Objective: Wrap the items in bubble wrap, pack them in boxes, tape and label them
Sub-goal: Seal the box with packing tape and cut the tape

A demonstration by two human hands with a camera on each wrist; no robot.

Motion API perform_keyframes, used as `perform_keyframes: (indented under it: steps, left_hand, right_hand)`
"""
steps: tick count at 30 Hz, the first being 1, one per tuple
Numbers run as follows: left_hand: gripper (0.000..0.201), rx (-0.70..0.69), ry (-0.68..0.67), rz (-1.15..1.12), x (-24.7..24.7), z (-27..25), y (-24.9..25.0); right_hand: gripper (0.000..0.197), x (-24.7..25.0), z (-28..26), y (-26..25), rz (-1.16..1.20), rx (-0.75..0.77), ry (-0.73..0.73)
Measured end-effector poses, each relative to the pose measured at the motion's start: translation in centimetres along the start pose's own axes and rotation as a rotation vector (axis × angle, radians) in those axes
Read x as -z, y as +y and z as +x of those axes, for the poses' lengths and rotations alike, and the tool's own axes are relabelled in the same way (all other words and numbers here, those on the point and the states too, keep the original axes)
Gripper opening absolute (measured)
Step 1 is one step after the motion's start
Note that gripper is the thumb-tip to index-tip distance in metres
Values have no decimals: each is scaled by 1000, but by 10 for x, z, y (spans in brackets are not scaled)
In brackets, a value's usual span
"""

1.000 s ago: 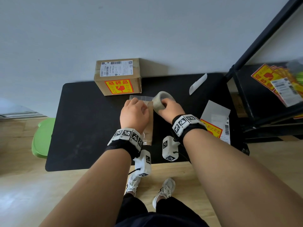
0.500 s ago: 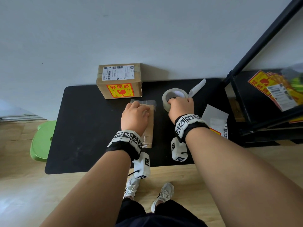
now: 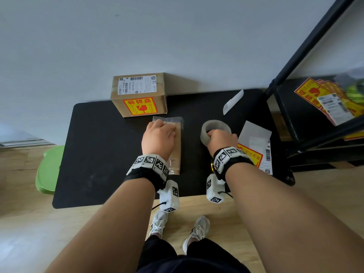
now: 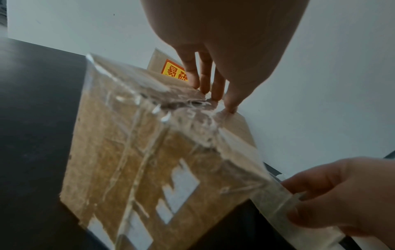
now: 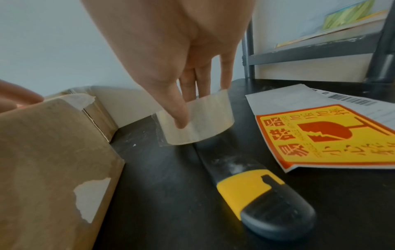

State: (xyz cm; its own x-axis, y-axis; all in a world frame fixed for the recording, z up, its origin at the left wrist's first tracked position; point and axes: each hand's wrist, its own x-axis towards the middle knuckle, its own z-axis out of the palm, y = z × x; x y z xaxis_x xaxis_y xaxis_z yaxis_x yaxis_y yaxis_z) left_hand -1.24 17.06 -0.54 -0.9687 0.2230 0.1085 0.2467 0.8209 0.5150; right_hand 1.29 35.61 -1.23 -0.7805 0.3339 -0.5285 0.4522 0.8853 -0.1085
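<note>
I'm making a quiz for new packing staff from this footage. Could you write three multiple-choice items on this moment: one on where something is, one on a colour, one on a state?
1. Where is the utility knife?
A. On the table, between the flat box and the fragile sticker sheet
B. On top of the labelled box
C. On the shelf

2. What colours is the fragile sticker on the labelled box?
A. Blue and white
B. Yellow and red
C. Green and black

3. What is the right hand doing?
A. Lying flat on the table
B. Gripping the knife
C. Gripping the tape roll

Answers:
1 A: the right wrist view shows it lying on the black table there.
2 B: red print on yellow.
3 C: its fingers curl over the roll's rim, while the left hand presses the flat box.
</note>
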Motion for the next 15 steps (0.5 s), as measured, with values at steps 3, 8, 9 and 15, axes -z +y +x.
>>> perform_keyframes:
  steps: [3,8,9,15]
  left_hand:
    - [21,28,-18,10,1,-1,0]
    - [24,129,1,-98,7,3,1]
    - [25,173,30,-130,11,4,0]
    - [29,412,62,-187,26,11,-16]
  right_hand:
    - [39,-3,2,0,10,4,-27]
    - [31,3,0,-8,125,67,122]
    - [33,5,-1,-11,191,84,156]
    - [25,19,-13,-35,587,194,180]
